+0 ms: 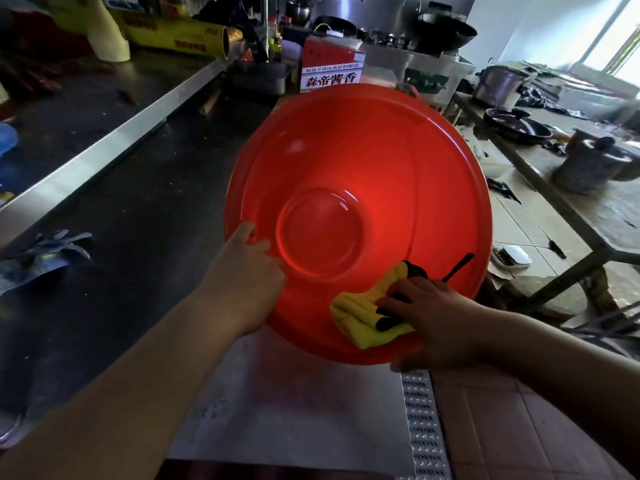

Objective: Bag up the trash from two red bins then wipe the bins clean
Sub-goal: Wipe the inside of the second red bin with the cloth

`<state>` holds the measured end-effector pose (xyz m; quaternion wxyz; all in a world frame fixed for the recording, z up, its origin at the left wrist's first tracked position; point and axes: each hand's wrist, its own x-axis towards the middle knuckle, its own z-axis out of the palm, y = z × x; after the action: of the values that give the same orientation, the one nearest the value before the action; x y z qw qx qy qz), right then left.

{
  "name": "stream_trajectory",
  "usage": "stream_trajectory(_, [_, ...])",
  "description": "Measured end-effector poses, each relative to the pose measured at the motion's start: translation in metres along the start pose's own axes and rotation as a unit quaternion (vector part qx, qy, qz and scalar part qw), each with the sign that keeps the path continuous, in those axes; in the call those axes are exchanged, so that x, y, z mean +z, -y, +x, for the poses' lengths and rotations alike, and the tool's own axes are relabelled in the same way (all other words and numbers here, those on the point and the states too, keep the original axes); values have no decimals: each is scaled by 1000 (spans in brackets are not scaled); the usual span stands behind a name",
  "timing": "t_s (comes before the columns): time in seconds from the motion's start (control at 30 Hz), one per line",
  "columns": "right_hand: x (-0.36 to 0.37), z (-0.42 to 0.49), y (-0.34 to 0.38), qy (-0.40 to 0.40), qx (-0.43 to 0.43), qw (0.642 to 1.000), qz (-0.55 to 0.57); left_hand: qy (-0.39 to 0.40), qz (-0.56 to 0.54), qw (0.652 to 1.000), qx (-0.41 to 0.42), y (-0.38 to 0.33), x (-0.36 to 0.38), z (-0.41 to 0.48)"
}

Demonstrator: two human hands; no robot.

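A large round red bin (363, 150) fills the middle of the view, its inside facing me and holding no trash. My left hand (246, 271) grips its near left rim, fingers curled over the edge. My right hand (433, 317) presses a yellow and black cloth (367, 313) against the inner wall near the bottom rim, fingers bent over the cloth. A thin black strap (459, 266) sticks out from under the hand. Only one red bin is in view.
A long steel counter (104, 161) runs along the left, with grey gloves (45, 254) lying on it and yellow rolls (180, 32) at the back. To the right stands a dirty table (588, 209) with pots and a pan. A floor drain grate (422, 427) lies below.
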<state>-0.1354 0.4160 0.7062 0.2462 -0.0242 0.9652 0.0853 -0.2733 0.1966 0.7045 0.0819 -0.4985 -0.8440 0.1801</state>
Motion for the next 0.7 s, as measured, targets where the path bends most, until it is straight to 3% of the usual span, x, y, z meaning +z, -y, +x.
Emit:
stream_trajectory(0.2, [21, 15, 21, -103, -14, 995, -12, -67, 12, 997, 40, 19, -6, -12])
stream_trajectory(0.27, [30, 24, 35, -170, -24, 985, 10, -13, 55, 998, 21, 25, -16, -20])
stream_trajectory(0.4, [31, 40, 63, -245, -46, 967, 47, 4, 117, 993, -32, 39, -17, -34])
stream_trajectory(0.7, [16, 51, 75, -337, -8, 937, 93, -38, 14, 997, -67, 2, -1, -41])
